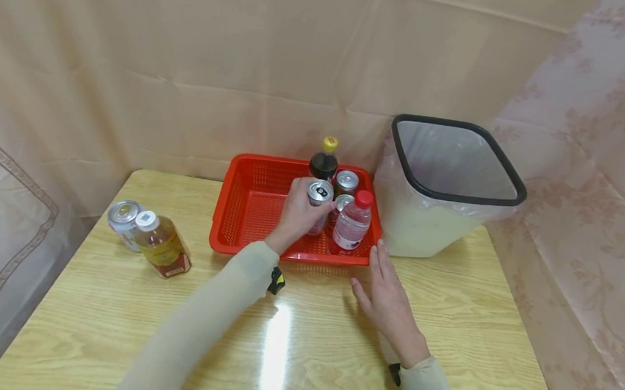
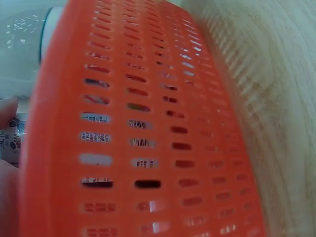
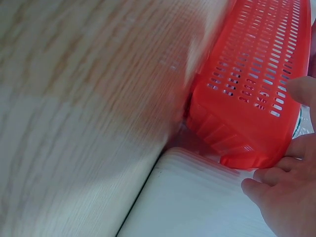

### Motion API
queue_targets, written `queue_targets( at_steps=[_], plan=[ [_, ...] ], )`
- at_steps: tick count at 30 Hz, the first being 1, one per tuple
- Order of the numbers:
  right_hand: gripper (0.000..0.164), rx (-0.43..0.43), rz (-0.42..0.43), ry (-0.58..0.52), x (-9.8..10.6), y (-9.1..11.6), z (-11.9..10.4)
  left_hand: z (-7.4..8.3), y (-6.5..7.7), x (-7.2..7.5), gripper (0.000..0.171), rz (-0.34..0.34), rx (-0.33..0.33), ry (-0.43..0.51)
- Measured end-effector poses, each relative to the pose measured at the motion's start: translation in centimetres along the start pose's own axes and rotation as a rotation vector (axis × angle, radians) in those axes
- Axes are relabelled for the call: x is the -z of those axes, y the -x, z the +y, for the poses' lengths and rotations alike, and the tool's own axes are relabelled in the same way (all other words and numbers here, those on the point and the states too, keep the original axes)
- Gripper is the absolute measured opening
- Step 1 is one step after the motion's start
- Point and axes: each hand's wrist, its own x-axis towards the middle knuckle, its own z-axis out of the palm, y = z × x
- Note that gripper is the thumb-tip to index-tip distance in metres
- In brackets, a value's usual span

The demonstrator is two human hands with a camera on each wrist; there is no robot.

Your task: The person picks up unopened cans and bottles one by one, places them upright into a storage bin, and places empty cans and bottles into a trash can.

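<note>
In the head view a red perforated basket (image 1: 258,212) sits on the table's far side. My left hand (image 1: 294,212) reaches over its front rim and grips a silver-topped can (image 1: 321,191) from the left, fingers round its upper part. Beside that can stand a dark bottle with a yellow cap (image 1: 323,164), two more cans (image 1: 346,180) and a red-capped bottle (image 1: 352,224) with a pale label. My right hand (image 1: 392,302) has its fingers extended, tips at the basket's front right corner; the right wrist view shows the fingers (image 3: 276,175) against that corner.
A white bin with a black rim (image 1: 458,197) and a clear liner stands right of the basket. On the table's left are a can (image 1: 125,220) and an amber bottle with a white cap (image 1: 165,251). Curtains (image 1: 217,71) hang behind the table (image 1: 223,347) and at both sides.
</note>
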Motion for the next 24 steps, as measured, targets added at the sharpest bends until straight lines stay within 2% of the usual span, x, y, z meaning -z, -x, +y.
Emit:
queue_targets(
  at_steps=[6,14,24],
  plan=[
    [0.086,0.007,0.009,0.001,0.1,0.0,-0.1,-0.6,0.0,-0.8,0.06,0.049,0.008,-0.068],
    [0.086,0.022,0.024,0.002,0.0,0.0,0.0,-1.0,0.1,-1.2,0.061,0.103,0.05,-0.103],
    [0.086,0.033,0.044,0.009,-0.2,0.0,0.1,-0.8,0.1,-1.6,0.068,0.097,0.085,-0.127]
  ],
)
